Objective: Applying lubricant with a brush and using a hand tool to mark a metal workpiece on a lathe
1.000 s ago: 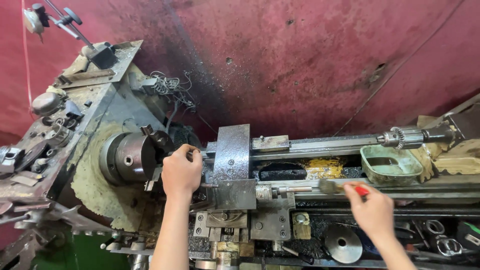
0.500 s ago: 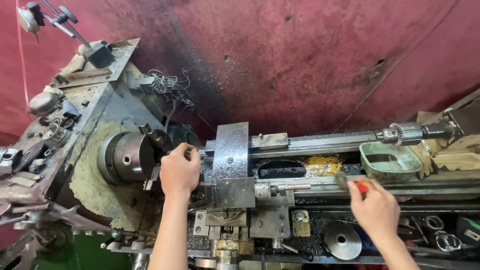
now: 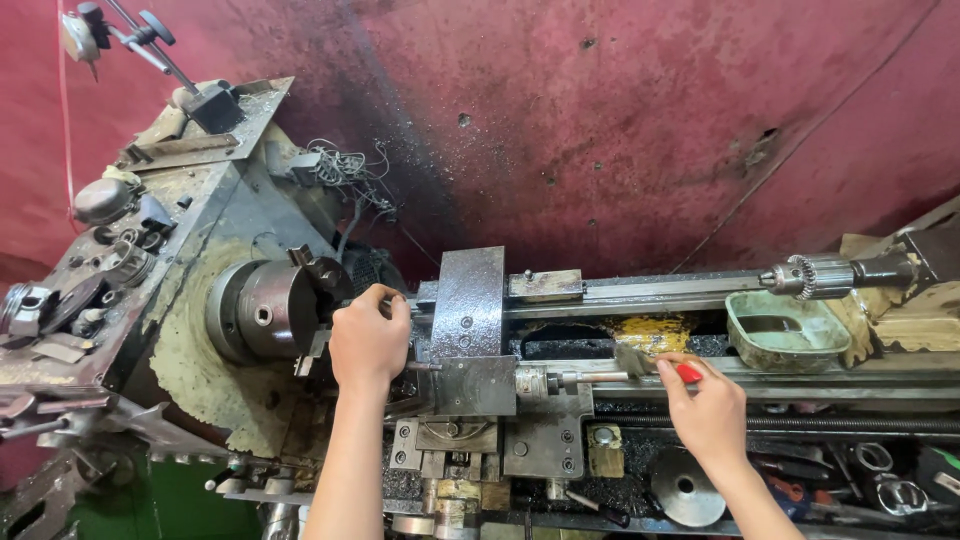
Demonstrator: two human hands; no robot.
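The left hand [image 3: 368,340] was curled shut on the lathe's tool post [image 3: 420,352] beside the chuck [image 3: 268,310], while the right hand [image 3: 708,412] gripped a red-handled brush [image 3: 655,365] over the bed.

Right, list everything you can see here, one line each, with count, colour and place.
lathe: one, grey and grimy, across the frame
chuck: one, dark steel, left of centre
metal guard plate: one, grey, upright at centre
drill chuck: one, silver, right end
tray: one, green, on the right of the bed
brush: one, red handle, over the bed
handwheel: one, grey, lower right
wall: one, red, stained, behind
left hand: closed, beside the chuck
right hand: holding the brush
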